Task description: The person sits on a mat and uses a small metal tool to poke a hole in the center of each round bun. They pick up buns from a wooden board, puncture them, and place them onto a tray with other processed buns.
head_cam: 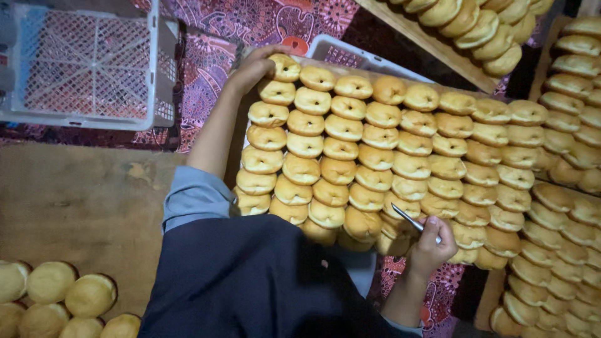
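A wooden board point(350, 67) carries several rows of golden round buns point(375, 156), packed edge to edge. My left hand point(253, 66) reaches to the far left corner of the board and touches the corner bun point(285, 67). My right hand point(431, 245) is at the near edge of the board, closed around a thin metal tool point(408, 219) whose tip points at the near-row buns. My dark apron and blue sleeve fill the bottom middle of the view.
A white plastic crate point(87, 62) stands at the top left on a patterned cloth point(250, 22). More buns lie on boards at the top right point(476, 25), along the right side point(563, 219), and on the brown surface at the bottom left point(56, 294).
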